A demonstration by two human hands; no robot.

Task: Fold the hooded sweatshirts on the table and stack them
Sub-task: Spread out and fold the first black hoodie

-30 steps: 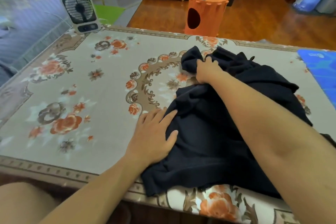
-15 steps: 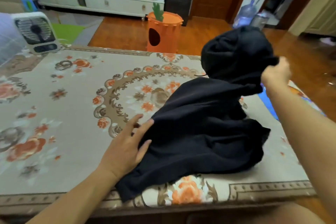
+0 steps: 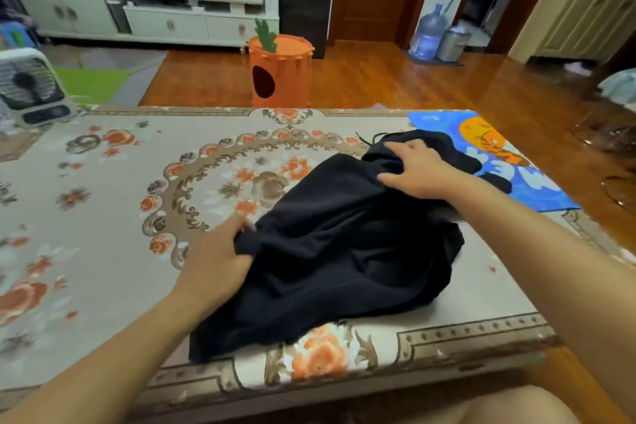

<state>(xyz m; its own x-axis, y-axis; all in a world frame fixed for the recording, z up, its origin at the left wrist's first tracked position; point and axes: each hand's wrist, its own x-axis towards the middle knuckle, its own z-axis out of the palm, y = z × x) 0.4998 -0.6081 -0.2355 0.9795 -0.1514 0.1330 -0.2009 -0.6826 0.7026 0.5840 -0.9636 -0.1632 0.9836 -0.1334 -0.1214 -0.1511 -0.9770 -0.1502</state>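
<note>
A black hooded sweatshirt [image 3: 344,251] lies rumpled on the right half of the table [image 3: 103,217], which has a floral cover. Its hood end points toward the far right, with a drawstring showing at the far edge. My left hand [image 3: 220,255] grips a bunched fold at the sweatshirt's left edge. My right hand [image 3: 416,169] lies on the hood end, thumb spread, with its fingers curling over a ridge of fabric. Only this one sweatshirt is in view.
A blue and orange printed mat [image 3: 499,155] lies at the table's far right corner, partly under the sweatshirt. A small white fan [image 3: 31,86] stands at the far left corner. Beyond the table an orange carrot-shaped bin [image 3: 278,72] stands on the wooden floor.
My right hand has brought the lifted hood down onto the table at the far right. My left hand went from lying flat on the fabric to gripping a fold of it.
</note>
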